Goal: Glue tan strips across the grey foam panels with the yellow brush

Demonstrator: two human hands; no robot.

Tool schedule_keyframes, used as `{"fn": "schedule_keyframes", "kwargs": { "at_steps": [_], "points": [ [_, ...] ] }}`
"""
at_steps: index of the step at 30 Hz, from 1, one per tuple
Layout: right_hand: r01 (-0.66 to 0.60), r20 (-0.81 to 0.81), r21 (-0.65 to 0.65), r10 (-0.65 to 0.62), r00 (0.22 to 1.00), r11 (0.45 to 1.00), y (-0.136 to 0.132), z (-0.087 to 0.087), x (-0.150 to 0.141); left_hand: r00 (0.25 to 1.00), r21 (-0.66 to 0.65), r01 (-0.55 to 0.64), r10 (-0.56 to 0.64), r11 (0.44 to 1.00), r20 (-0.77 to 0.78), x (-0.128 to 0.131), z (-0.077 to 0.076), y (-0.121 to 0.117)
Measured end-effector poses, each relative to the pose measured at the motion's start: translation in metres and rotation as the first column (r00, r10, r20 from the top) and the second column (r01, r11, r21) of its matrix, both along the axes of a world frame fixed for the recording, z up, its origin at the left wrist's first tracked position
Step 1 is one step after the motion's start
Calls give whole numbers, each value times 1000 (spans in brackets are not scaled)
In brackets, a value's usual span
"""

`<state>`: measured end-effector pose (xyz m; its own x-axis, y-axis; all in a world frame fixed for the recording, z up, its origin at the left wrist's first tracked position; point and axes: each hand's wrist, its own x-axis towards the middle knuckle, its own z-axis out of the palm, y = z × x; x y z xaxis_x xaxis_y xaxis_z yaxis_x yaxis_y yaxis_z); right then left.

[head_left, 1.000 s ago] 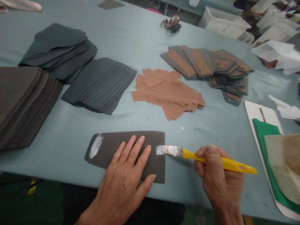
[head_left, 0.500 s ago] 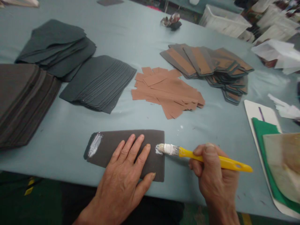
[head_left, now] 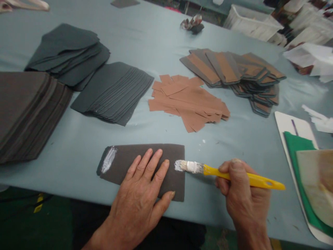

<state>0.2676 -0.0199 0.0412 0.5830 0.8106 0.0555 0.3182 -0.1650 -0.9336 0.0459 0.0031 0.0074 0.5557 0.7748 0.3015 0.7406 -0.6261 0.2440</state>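
A dark brown flat panel (head_left: 166, 152) lies near the table's front edge. My left hand (head_left: 143, 194) rests flat on it with fingers spread, pressing on its middle. In my right hand (head_left: 241, 184) is a yellow-handled paintbrush (head_left: 213, 170), gripped between thumb and fingers. White paste coats its bristles, and the tips touch the panel near its right edge, on a small white smear (head_left: 179, 165). A longer white streak (head_left: 109, 159) covers the panel's narrower left end.
Tan strips (head_left: 187, 100) lie heaped beyond the panel. Dark green-grey pieces (head_left: 111, 93) are fanned out left of them, beside a thick brown stack (head_left: 23, 114). Panels with tan strips (head_left: 234, 69) sit at the back right. A white board (head_left: 286, 125) with green material stands at right.
The white smear under the brush has grown slightly. My right hand has shifted a little right relative to the panel. The whole view has slid slightly; my left hand stays on the panel.
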Motion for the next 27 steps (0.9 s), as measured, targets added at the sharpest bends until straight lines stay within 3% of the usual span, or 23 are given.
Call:
{"fn": "schedule_keyframes", "kwargs": {
  "at_steps": [4,9,13,19,27],
  "points": [
    [63,-38,57,-61,997,996,-4,0,7,1000,-22,2,-2,1000,-1,0,0,-1],
    [-52,-5,38,52,999,998,0,0,-7,1000,-29,1,0,1000,2,0,0,-1],
    [45,59,40,-48,997,998,0,3,-1,1000,-40,3,-2,999,16,0,0,-1],
    [102,-62,98,-96,993,990,-6,3,6,1000,-30,-5,6,1000,23,-1,-3,-2],
    [180,-136,147,-161,978,973,1,5,-11,994,153,58,-42,987,-104,-8,-6,1]
  ]
}}
